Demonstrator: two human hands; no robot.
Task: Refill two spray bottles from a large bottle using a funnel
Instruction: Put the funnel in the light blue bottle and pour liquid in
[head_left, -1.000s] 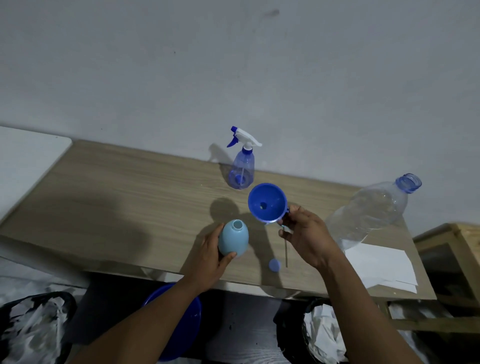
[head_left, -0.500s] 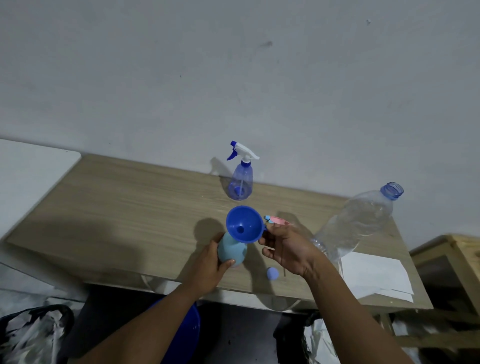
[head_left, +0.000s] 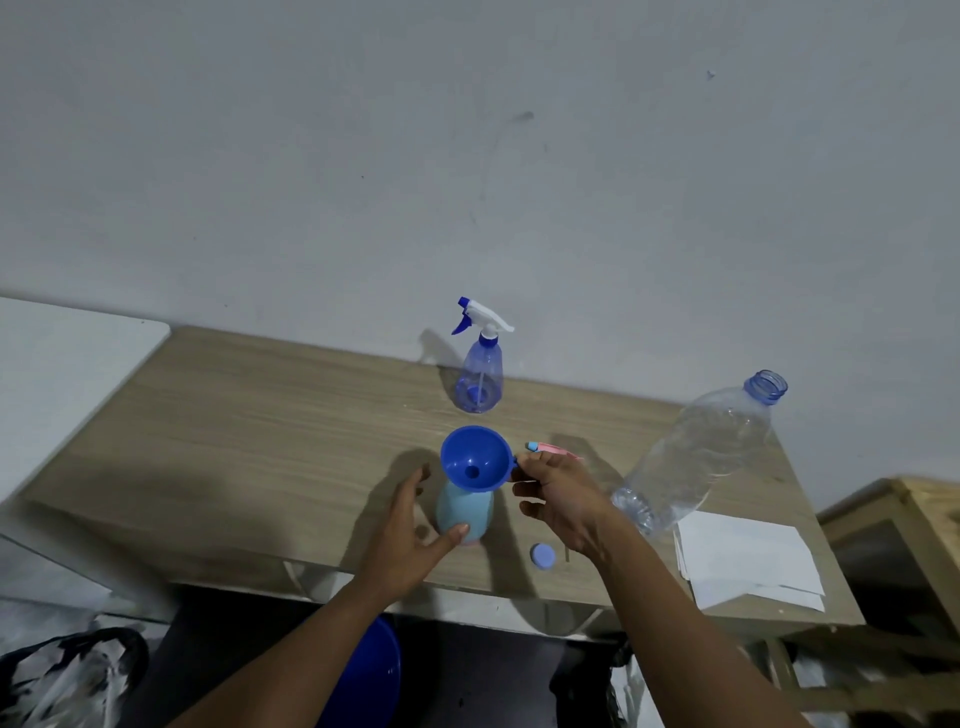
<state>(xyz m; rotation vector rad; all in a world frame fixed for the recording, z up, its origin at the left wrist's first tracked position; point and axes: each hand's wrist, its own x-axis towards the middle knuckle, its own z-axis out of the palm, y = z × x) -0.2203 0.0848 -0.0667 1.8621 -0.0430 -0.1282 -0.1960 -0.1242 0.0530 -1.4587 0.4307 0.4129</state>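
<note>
Blue funnel sits in the top of a light blue bottle, which stands near the front edge of the wood table. Right hand pinches the funnel's little side tab w/ thumb & fingertips. Left hand is spread wide beside the bottle; only the thumb tip touches it low down, the fingers stand apart from it on the left. A clear blue spray bottle w/ a white & blue trigger top stands far back by the wall. The big clear bottle, cap off, stands on the right. Its small blue cap lies on the table near the front, just right of the light blue bottle. A pink spray head lies behind the right hand. White papers lie on the right end.
</note>
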